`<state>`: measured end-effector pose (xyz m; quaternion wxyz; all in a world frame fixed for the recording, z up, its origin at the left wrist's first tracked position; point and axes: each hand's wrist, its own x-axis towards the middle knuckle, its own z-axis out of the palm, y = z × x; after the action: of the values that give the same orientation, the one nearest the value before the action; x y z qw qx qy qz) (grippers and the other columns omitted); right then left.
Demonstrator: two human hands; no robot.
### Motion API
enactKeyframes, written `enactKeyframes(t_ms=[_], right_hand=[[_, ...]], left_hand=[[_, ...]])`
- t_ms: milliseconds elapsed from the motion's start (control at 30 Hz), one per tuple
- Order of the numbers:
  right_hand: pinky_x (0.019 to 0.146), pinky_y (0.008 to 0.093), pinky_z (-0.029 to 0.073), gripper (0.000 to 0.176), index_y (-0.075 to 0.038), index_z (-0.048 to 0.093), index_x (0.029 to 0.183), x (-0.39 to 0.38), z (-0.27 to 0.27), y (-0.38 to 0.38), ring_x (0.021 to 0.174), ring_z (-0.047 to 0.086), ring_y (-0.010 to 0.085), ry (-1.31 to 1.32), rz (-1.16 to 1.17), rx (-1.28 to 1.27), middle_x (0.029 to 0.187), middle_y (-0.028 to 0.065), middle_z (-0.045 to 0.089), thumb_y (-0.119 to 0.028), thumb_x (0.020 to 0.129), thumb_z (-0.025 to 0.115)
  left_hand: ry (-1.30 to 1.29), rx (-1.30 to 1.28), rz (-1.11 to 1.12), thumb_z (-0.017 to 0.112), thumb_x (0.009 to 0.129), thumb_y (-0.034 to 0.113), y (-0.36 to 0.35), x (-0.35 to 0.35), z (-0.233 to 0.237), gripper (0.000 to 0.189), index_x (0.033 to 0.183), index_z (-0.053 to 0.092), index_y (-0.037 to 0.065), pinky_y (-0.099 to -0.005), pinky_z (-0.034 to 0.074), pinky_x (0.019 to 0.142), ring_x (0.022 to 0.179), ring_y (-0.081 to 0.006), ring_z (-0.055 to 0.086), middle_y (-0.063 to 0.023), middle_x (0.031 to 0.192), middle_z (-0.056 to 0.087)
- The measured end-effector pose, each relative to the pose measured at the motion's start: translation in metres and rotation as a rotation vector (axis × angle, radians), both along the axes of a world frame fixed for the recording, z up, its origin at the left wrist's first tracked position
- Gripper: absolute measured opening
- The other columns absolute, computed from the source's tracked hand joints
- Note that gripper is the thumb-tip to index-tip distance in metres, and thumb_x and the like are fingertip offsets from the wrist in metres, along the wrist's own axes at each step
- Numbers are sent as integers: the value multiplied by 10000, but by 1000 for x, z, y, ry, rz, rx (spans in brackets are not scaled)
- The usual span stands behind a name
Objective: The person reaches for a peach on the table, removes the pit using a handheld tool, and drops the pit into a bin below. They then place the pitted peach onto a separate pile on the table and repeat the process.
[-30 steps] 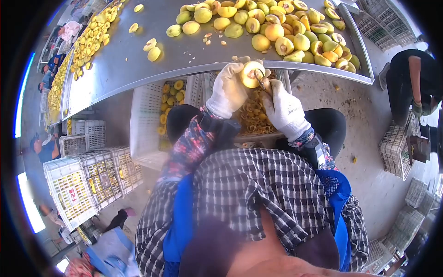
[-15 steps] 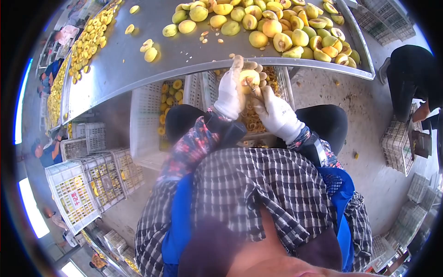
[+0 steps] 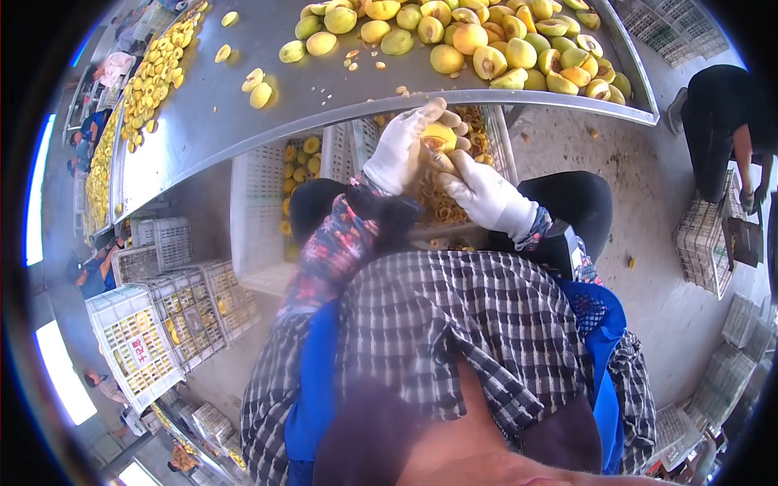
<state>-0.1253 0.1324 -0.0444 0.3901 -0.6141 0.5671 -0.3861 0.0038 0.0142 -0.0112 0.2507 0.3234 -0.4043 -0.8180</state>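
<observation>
The left hand (image 3: 399, 150) grips a yellow fruit half (image 3: 438, 138) just below the worktop (image 3: 243, 121) edge. Its cut face is turned toward the right hand (image 3: 480, 193), which is curled closed and touching it. The fruit's long axis is unclear.

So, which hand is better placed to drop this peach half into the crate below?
Left, probably. The left hand grips the peach half over the crate, while the right hand only touches its cut face.

1. White tag (image 3: 139, 349) on the side of the white crate (image 3: 109, 320), lower left of the steel table (image 3: 219, 121): red characters, tilted, too small to read.
2. Nothing else legible.
</observation>
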Motion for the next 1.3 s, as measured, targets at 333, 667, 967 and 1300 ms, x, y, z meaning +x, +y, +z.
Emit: enactKeyframes(t_ms=[333, 667, 967, 1300], right_hand=[[366, 201, 280, 309, -70, 535, 1078, -12, 28, 14, 389, 339, 81, -1152, 207, 617, 612, -2, 427, -362, 1013, 456], [697, 513, 494, 324, -55, 484, 1172, -21, -10, 26, 800, 639, 413, 489, 58, 167, 831, 243, 654, -256, 925, 539], [700, 504, 493, 337, -26, 512, 989, -11, 26, 16, 825, 623, 432, 544, 283, 60, 829, 242, 648, -350, 906, 546], [776, 394, 501, 274, -46, 577, 1089, -26, -89, 4, 953, 567, 317, 701, 545, -306, 1084, 164, 557, -211, 885, 500]], left_hand=[[117, 160, 98, 626, 916, 395, -1, -1, -1, 404, 957, 593, -6, -440, 584, 705, 848, -334, 676, -152, 961, 656], [-944, -807, 225, 668, 885, 307, -69, 178, 38, 359, 1118, 648, 34, -323, 510, 861, 974, -231, 654, -104, 1062, 685], [-1449, -1018, 251, 638, 833, 356, -211, 200, 24, 612, 1386, 442, 183, -424, 401, 1053, 1270, -370, 451, -187, 1440, 382], [-1050, -911, 61, 646, 804, 165, -279, 188, -56, 202, 992, 636, 90, -393, 492, 890, 983, -256, 639, -72, 1009, 670]])
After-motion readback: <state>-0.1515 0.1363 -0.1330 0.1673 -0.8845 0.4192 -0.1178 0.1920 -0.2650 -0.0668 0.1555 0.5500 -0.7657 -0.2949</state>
